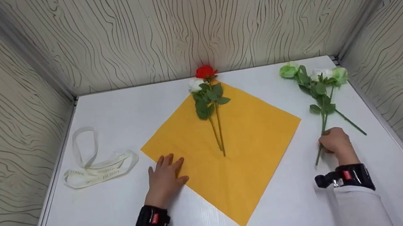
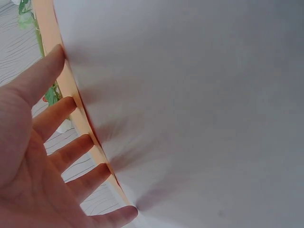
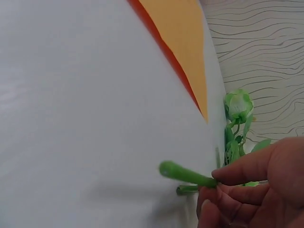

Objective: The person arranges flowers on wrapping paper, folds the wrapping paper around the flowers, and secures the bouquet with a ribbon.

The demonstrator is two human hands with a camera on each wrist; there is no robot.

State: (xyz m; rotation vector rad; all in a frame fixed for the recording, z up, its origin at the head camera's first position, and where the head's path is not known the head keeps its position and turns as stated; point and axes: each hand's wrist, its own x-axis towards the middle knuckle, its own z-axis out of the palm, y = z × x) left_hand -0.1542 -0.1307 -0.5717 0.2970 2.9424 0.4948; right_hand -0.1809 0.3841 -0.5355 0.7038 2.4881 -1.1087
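A square of yellow wrapping paper (image 1: 256, 140) lies cornerwise on the white table. My left hand (image 1: 164, 181) rests at its lower left edge with fingers spread and straight; the left wrist view shows the fingertips (image 2: 71, 102) along that edge. On the paper's upper part lie a red rose (image 1: 205, 72) and a white rose (image 1: 195, 85), stems toward me. At the right, my right hand (image 1: 335, 140) pinches a green rose stem (image 3: 190, 175) near its lower end, with a second stem end close beside it. The blooms above are a white rose (image 1: 321, 74) and a pale green rose (image 1: 340, 75).
Another pale green rose (image 1: 289, 70) lies at the back right, its stem crossing the others. A cream printed ribbon (image 1: 94, 175) lies loosely looped on the left of the table. Wood-patterned walls (image 1: 158, 28) border the table behind and at both sides.
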